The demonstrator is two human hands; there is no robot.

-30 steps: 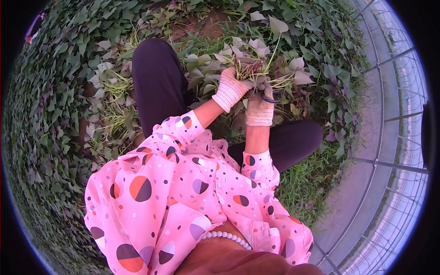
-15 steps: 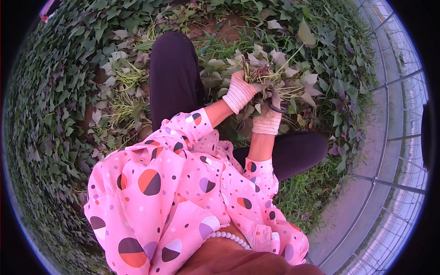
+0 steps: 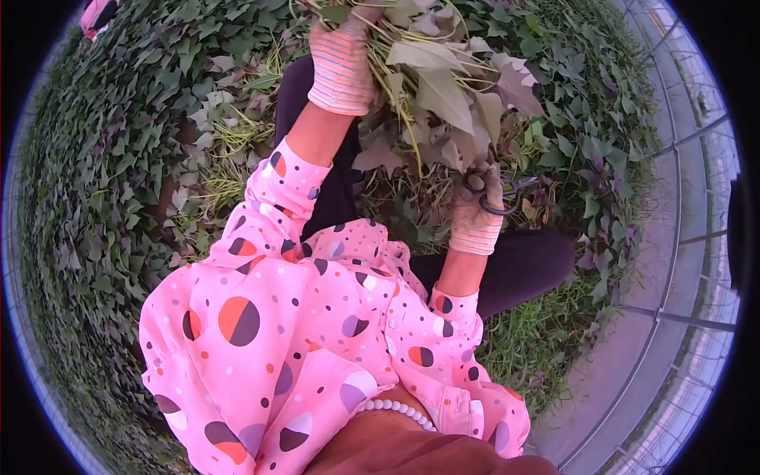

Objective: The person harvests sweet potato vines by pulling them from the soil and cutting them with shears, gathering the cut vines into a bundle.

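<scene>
A bunch of cut leafy vines (image 3: 443, 75) hangs from my left hand (image 3: 344, 63), which wears a striped glove and is closed round the stems at the top. My right hand (image 3: 476, 207), gloved too, is just below the bunch's drooping leaves. Its fingers are curled round scissors (image 3: 500, 207) with dark handle loops; the blades point right, away from the bunch.
Dense leafy vines (image 3: 103, 182) cover the ground at the left. Pulled stems (image 3: 226, 170) lie beside my bent knee. Grass (image 3: 522, 340) grows at the lower right, near a paved strip (image 3: 625, 348) and a metal frame. Something pink (image 3: 99, 17) shows at the top left.
My left hand has lifted the bunch up and to the left, nearer the camera. My right hand has come away from the stems, slightly lower, and the scissors show more.
</scene>
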